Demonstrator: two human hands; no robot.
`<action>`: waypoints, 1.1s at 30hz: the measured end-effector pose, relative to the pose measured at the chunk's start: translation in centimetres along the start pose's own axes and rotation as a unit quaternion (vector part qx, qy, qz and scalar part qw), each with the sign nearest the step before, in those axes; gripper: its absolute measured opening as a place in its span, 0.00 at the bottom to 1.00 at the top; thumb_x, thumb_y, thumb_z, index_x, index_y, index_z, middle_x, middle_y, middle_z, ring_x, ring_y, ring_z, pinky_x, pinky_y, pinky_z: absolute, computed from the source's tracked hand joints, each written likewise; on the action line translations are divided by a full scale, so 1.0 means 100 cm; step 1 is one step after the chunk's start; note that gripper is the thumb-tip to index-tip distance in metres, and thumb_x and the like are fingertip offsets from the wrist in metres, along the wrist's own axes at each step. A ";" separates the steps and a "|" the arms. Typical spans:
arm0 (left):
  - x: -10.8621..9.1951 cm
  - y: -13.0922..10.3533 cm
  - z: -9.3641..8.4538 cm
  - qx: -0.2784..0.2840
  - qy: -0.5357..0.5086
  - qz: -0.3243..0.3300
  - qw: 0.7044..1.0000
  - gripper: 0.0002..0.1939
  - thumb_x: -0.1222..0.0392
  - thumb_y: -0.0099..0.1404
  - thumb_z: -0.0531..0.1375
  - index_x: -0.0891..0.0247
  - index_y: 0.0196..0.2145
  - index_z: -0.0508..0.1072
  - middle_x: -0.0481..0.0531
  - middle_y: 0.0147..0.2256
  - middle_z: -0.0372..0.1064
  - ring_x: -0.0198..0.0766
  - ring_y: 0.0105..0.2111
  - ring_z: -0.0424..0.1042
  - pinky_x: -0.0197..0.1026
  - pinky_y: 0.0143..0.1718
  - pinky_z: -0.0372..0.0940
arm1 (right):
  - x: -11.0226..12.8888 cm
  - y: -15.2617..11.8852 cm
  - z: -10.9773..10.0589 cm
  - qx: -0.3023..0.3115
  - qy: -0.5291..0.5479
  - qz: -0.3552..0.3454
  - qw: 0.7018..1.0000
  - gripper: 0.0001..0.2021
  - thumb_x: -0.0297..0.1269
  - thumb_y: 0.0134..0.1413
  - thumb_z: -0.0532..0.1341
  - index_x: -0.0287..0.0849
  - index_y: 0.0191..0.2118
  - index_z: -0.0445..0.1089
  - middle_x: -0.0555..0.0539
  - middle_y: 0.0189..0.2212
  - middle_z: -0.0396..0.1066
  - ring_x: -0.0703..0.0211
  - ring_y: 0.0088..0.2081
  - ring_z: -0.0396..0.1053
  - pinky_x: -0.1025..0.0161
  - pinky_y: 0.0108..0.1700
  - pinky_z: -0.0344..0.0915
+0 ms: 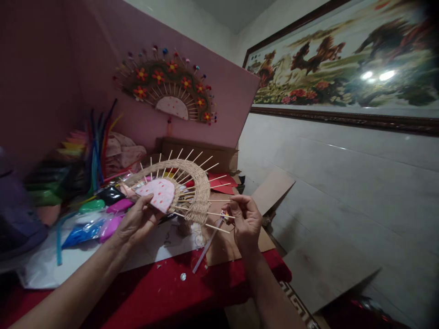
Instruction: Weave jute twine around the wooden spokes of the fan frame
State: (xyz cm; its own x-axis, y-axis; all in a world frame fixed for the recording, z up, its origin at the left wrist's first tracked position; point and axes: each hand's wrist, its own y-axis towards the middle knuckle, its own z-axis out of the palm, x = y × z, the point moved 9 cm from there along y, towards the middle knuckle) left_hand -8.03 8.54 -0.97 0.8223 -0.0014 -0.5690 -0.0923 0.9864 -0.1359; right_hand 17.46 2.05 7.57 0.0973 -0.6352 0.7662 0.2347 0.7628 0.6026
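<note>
My left hand (137, 221) is closed on a woven fan, its thumb on the pink half-circle (160, 194) with red dots at the fan's base. Thin wooden sticks (218, 186) spread out from this base and pass through a band of woven twine (200, 187), their bare ends poking past it. My right hand (247, 219) is at the fan's right side, with thumb and forefinger pinched at the end of one stick. A small colourful bit (224, 214) shows beside those fingers, too small to make out.
A finished-looking fan with flowers (171, 84) hangs on a pink board (226, 91). Bags of coloured clay (85, 230) and pipe cleaners (98, 146) are at the left. Cardboard (222, 246) and a clear strip (207, 246) lie on the red cloth (154, 292). A tiled wall (336, 192) stands right.
</note>
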 end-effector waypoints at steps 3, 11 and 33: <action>0.001 -0.001 0.000 -0.007 0.006 -0.002 1.000 0.14 0.72 0.63 0.51 0.67 0.45 0.69 0.55 0.31 0.75 0.37 0.29 0.75 0.39 0.30 0.73 | -0.013 0.002 0.003 0.012 0.088 0.087 0.992 0.10 0.38 0.49 0.64 0.43 0.36 0.65 0.54 0.21 0.65 0.68 0.22 0.64 0.72 0.21 0.59; 0.001 0.000 0.000 0.000 0.001 -0.002 1.000 0.14 0.72 0.63 0.51 0.69 0.45 0.68 0.56 0.31 0.75 0.37 0.30 0.76 0.38 0.30 0.73 | -0.013 0.000 -0.001 -0.005 0.096 0.092 0.991 0.09 0.37 0.45 0.66 0.42 0.33 0.68 0.54 0.22 0.66 0.69 0.22 0.64 0.73 0.21 0.59; 0.003 0.004 -0.003 0.008 -0.025 -0.005 1.000 0.18 0.73 0.62 0.52 0.67 0.49 0.68 0.58 0.35 0.75 0.39 0.33 0.76 0.39 0.33 0.73 | 0.002 -0.003 -0.006 -0.046 -0.051 0.030 0.997 0.11 0.38 0.45 0.66 0.41 0.35 0.69 0.53 0.25 0.67 0.67 0.24 0.66 0.69 0.26 0.64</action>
State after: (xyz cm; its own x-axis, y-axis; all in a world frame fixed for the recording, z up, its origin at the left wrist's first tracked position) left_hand -7.98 8.91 -1.46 0.8506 -0.0034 -0.5259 -0.0753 0.9889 -0.1281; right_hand 17.99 1.61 7.40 0.0172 -0.5692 0.8220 0.3196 0.7821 0.5349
